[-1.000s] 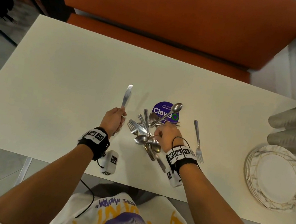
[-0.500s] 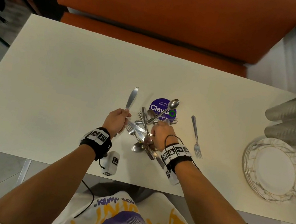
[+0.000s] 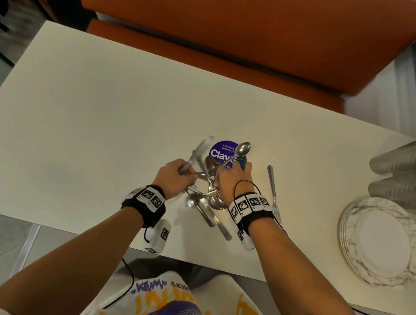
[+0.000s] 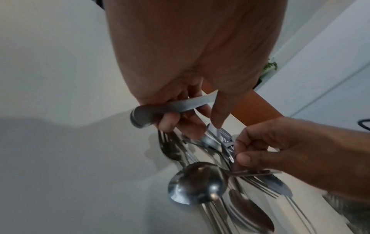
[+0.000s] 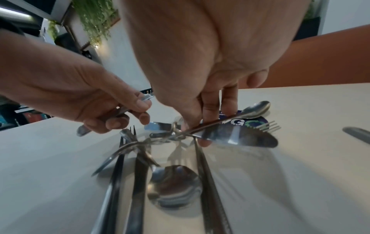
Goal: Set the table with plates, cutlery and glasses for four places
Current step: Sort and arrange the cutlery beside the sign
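Steel pile: a heap of cutlery (image 3: pixel 206 198) lies mid-table, near the front edge, spoons, forks and knives crossed over one another, partly on a purple sticker (image 3: pixel 222 154).
Left hand (image 3: pixel 173 177): fingers curled round a knife (image 3: pixel 199 153) by its handle; the blade points away, over the heap. The index finger is stretched down toward the heap in the left wrist view.
Right hand (image 3: pixel 230 180): fingertips down in the heap, pinching a spoon (image 3: pixel 240 151) by its handle, with the bowl raised over the sticker.
Fork (image 3: pixel 272 192): lies alone just right of the right wrist, tines toward the front edge.
Plates (image 3: pixel 381 242): one stack of white, marbled plates at the table's right end, near the front edge.
Glasses (image 3: pixel 413 176): clear ribbed glasses in two stacks lying on their sides, just behind the plates.
Table (image 3: pixel 85 116): cream top.
Bench (image 3: pixel 222 23): orange, along the far side.
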The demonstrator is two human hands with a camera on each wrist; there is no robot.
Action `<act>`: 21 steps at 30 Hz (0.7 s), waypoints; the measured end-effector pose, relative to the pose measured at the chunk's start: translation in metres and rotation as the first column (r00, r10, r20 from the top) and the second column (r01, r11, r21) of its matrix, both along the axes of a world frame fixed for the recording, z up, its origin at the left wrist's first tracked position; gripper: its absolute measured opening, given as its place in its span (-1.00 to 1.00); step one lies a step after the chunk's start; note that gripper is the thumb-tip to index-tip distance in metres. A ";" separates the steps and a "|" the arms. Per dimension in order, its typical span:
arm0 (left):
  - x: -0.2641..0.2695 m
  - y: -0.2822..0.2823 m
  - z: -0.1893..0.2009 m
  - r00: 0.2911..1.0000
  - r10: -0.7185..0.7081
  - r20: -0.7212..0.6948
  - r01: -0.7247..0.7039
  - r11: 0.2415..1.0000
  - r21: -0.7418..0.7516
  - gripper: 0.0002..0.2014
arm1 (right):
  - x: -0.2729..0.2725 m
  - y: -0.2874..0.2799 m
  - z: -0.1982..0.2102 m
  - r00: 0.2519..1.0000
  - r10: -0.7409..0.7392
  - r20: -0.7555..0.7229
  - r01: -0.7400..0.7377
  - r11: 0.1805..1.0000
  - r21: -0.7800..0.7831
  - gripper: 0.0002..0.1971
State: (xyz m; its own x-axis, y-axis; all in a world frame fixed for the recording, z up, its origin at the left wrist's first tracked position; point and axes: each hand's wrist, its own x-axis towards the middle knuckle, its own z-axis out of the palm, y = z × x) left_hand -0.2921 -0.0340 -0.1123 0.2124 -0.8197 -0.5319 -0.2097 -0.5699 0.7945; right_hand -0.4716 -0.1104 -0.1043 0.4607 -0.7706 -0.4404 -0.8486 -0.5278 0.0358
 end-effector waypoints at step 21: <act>0.010 -0.029 0.000 0.898 -0.181 0.401 0.235 0.968 -0.090 -0.63 | -0.058 -0.012 -0.002 0.991 -0.127 0.040 0.124 0.989 0.077 -0.90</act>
